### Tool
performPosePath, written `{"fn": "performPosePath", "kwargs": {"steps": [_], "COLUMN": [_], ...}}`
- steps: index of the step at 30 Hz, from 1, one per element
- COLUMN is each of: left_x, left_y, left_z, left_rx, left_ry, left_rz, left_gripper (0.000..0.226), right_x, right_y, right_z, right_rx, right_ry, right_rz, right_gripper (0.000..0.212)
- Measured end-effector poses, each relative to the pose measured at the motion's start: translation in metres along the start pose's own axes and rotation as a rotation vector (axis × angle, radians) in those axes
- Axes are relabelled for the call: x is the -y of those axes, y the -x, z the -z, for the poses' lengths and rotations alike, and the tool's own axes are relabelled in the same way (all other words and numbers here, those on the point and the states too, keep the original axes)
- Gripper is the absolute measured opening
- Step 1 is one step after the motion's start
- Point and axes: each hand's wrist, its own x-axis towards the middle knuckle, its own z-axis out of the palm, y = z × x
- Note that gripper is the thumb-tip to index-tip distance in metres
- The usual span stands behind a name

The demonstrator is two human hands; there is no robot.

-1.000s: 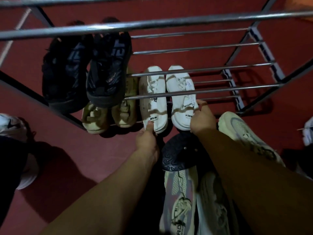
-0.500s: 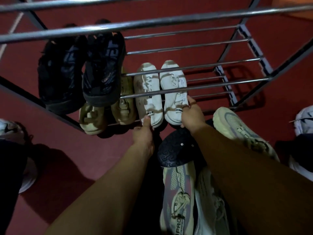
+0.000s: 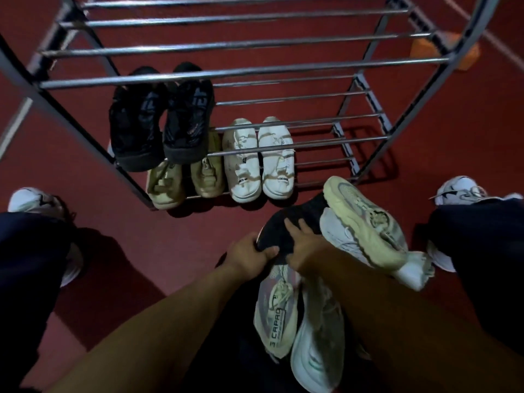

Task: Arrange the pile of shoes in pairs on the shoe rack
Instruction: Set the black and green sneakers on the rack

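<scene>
A metal shoe rack (image 3: 283,70) stands on the red floor. A black pair (image 3: 158,126) sits on a middle shelf at the left. On the bottom shelf a tan pair (image 3: 184,180) and a white pair (image 3: 261,160) lie side by side. In front of the rack is a pile with a black shoe (image 3: 289,225), a cream sneaker (image 3: 365,219), a grey-pink sneaker (image 3: 278,307) and pale white ones (image 3: 317,336). My left hand (image 3: 249,253) grips the black shoe's near edge. My right hand (image 3: 306,239) lies on top of it, fingers curled over.
My legs in dark trousers and white sneakers (image 3: 465,191) flank the pile left and right (image 3: 31,199). An orange object (image 3: 445,52) lies behind the rack at the upper right. The rack's upper shelves and the right part of its lower shelves hold nothing.
Both hands left the white pair on the bottom shelf and pulled back to the pile, closing on the black shoe. The view tilted so more of the rack shows.
</scene>
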Motion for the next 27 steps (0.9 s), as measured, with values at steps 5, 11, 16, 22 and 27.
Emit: {"fn": "performPosePath", "kwargs": {"steps": [5, 11, 16, 22, 27], "left_x": [-0.039, -0.058, -0.024, -0.002, -0.003], "left_y": [0.055, 0.130, 0.172, 0.135, 0.119], "left_z": [0.009, 0.036, 0.013, 0.053, 0.093], "left_rx": [-0.100, -0.109, 0.364, -0.230, -0.170], "left_ry": [-0.018, -0.640, -0.547, -0.337, 0.271], "left_rz": [-0.285, -0.607, -0.567, -0.503, -0.009], "left_gripper": [0.027, 0.021, 0.038, 0.036, 0.067], "right_x": [-0.004, -0.008, -0.007, -0.031, -0.007], "right_y": [0.049, 0.104, 0.098, 0.101, 0.098], "right_z": [0.023, 0.003, -0.028, 0.003, 0.014], "right_rx": [-0.224, 0.139, -0.190, 0.094, 0.256], "right_ry": [-0.844, -1.627, -1.065, -1.061, -0.815], "right_rz": [-0.157, -0.286, -0.236, -0.098, 0.125], "right_gripper": [0.028, 0.059, 0.063, 0.060, 0.062]}}
